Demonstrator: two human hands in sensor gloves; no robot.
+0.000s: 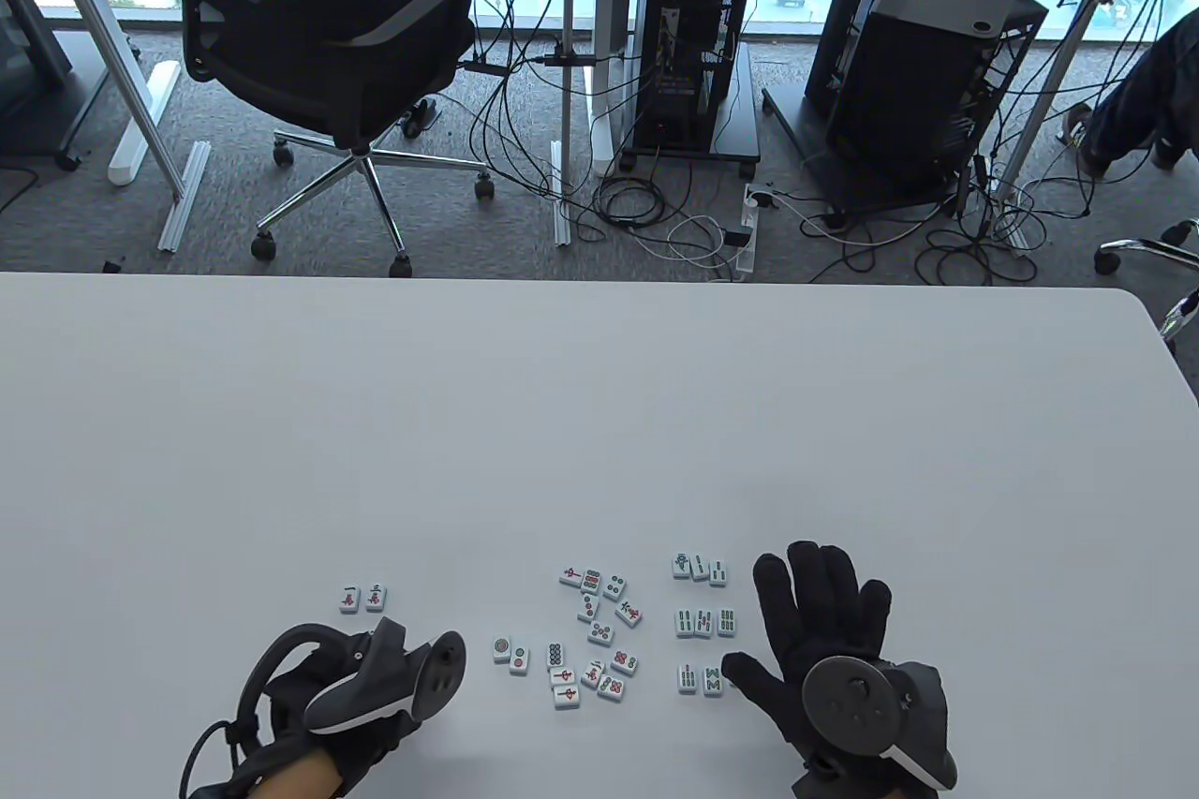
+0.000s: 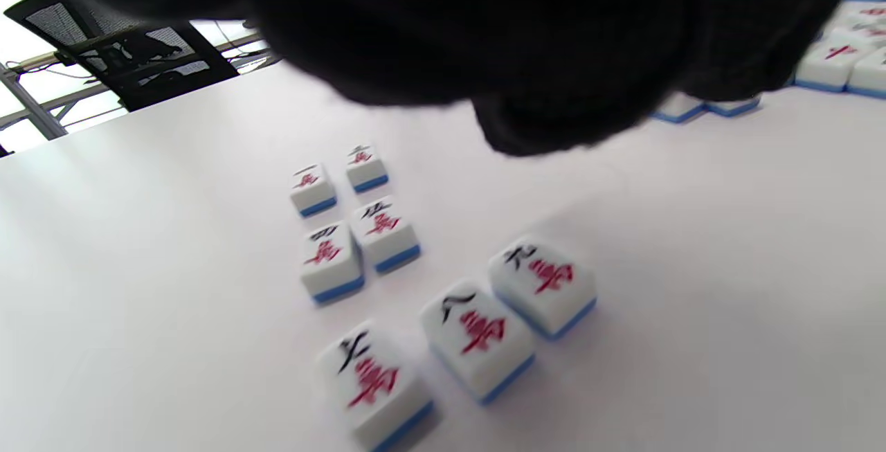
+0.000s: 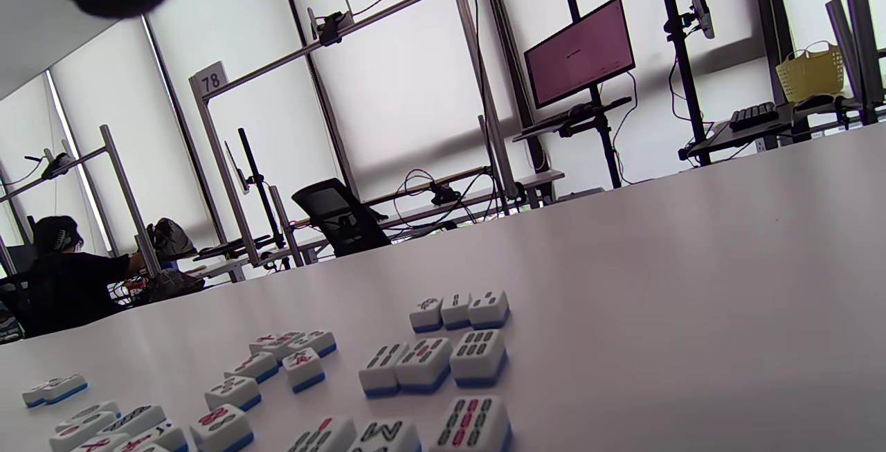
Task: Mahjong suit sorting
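Observation:
My left hand [image 1: 370,654] hovers low over the character tiles; its tracker hides the fingers in the table view. Two character tiles [image 1: 362,599] show just beyond it. In the left wrist view the dark glove [image 2: 540,120] hangs above several character tiles [image 2: 387,265] laid in rows, and no tile shows in its fingers. My right hand [image 1: 815,602] lies flat with fingers spread, right of the bamboo tiles [image 1: 704,622] set in three short rows; the thumb reaches toward the nearest row. A mixed pile [image 1: 592,640] sits between the hands.
Two circle tiles [image 1: 510,652] lie left of the pile. The white table [image 1: 599,424] stretches far beyond the tiles. An office chair [image 1: 328,50], cables and computer towers stand past its far edge. In the right wrist view a seated person [image 3: 62,279] is at the far left.

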